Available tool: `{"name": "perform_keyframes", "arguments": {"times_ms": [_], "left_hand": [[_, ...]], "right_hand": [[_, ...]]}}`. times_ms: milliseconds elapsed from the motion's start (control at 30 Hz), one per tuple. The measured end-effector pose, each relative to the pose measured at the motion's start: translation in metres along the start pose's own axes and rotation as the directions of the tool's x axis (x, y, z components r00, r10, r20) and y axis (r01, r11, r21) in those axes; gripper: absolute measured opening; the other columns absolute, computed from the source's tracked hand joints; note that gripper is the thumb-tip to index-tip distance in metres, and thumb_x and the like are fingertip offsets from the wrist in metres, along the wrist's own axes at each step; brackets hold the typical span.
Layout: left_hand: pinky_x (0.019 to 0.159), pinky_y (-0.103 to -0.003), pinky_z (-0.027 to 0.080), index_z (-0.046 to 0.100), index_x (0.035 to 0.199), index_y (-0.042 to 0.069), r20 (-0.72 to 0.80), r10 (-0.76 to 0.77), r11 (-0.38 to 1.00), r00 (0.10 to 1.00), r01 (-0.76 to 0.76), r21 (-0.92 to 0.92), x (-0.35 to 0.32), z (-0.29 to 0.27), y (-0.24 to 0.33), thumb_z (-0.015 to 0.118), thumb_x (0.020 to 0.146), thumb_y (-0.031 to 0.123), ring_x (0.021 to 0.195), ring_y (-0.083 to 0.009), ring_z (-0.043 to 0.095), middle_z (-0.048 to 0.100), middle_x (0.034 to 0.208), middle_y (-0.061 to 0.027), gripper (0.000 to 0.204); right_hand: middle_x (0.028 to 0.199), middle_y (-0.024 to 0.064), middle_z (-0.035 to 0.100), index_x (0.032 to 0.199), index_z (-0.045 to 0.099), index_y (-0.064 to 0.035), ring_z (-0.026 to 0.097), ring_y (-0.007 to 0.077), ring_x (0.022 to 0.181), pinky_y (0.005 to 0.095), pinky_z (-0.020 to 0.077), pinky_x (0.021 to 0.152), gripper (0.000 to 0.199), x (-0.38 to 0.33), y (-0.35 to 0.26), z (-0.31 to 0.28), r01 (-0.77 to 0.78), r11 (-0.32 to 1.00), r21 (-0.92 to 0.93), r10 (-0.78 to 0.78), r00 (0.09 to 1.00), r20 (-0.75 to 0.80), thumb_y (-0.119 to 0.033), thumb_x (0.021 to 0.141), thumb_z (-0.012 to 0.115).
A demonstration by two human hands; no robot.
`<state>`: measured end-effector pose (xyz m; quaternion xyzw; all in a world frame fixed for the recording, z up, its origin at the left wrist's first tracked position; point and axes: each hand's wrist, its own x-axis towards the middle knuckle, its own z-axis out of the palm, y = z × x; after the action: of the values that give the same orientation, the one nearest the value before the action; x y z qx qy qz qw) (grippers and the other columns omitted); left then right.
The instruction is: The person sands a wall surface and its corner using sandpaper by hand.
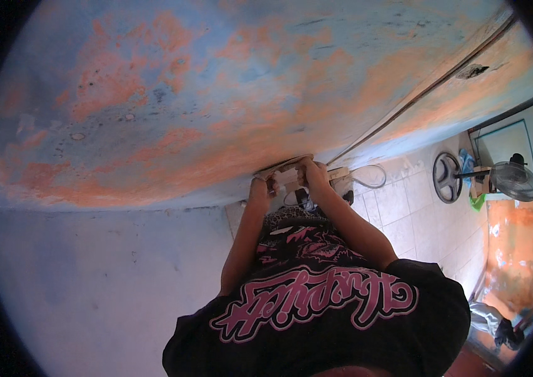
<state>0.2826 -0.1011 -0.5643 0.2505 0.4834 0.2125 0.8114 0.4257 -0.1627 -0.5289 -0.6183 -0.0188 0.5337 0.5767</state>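
Both hands up against a wall (pixel 172 94), blotchy orange and blue paint, worn and patchy. Left hand (pixel 259 187) and right hand (pixel 312 173) grip a flat pale sanding block or board (pixel 283 166) pressed to the wall surface; fingers of both curled closed around its ends. Can't tell exactly what the tool is. Below it, a lighter blue-grey wall section (pixel 91 283). Black shirt with pink print (pixel 317 301) fills the lower middle. Right side: pale tiled floor (pixel 398 201), a standing fan (pixel 512 179), a round fan grille (pixel 447 177) lying on tiles, cable loop (pixel 370 177) near the hands.
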Motion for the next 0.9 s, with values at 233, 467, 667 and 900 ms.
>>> {"name": "perform_keyframes", "arguments": {"times_ms": [233, 467, 667, 900], "left_hand": [[0.042, -0.030, 0.032, 0.050, 0.068, 0.013, -0.109, -0.095, 0.995, 0.989, 0.099, 0.027, 0.005, -0.019, -0.001, 0.051, 0.076, 0.032, 0.048, -0.0142, 0.043, 0.044, 0.053, 0.0015, 0.021], [0.044, -0.030, 0.033, 0.051, 0.069, 0.013, 0.061, -0.069, 0.993, 0.996, 0.074, -0.088, 0.013, -0.073, -0.004, 0.052, 0.074, 0.033, 0.049, -0.0140, 0.044, 0.047, 0.056, 0.0005, 0.021], [0.046, -0.027, 0.033, 0.051, 0.071, 0.012, -0.204, 0.122, 0.990, 0.971, -0.133, -0.038, -0.012, -0.075, 0.004, 0.051, 0.075, 0.034, 0.049, -0.0141, 0.045, 0.047, 0.057, -0.0003, 0.022], [0.041, -0.027, 0.033, 0.048, 0.068, 0.012, -0.232, 0.102, 0.988, 0.967, -0.126, -0.090, -0.027, -0.081, 0.014, 0.049, 0.076, 0.027, 0.046, -0.0127, 0.044, 0.046, 0.056, -0.0009, 0.017]], "right_hand": [[0.057, 0.0024, 0.046, 0.069, 0.051, -0.0046, 0.044, 0.0126, 0.048, 0.0248, 0.0338, 0.042, 0.016, 0.009, 0.014, 0.011, -0.199, 0.980, -0.009, 0.199, 0.980, 0.011, -0.017, 0.076, 0.044], [0.054, 0.0011, 0.045, 0.068, 0.052, -0.0050, 0.042, 0.0111, 0.044, 0.0243, 0.0342, 0.042, 0.015, 0.006, 0.034, 0.036, -0.214, 0.970, -0.115, 0.222, 0.973, 0.061, -0.017, 0.075, 0.047], [0.053, 0.0013, 0.045, 0.068, 0.054, -0.0040, 0.041, 0.0109, 0.042, 0.0225, 0.0345, 0.040, 0.012, -0.007, 0.024, 0.051, 0.017, 0.990, -0.143, 0.017, 0.972, 0.234, -0.013, 0.074, 0.049], [0.050, 0.0031, 0.045, 0.068, 0.054, -0.0029, 0.042, 0.0129, 0.041, 0.0234, 0.0320, 0.037, 0.017, -0.014, 0.022, 0.064, -0.071, 0.982, -0.173, 0.106, 0.975, 0.197, -0.018, 0.074, 0.048]]}}
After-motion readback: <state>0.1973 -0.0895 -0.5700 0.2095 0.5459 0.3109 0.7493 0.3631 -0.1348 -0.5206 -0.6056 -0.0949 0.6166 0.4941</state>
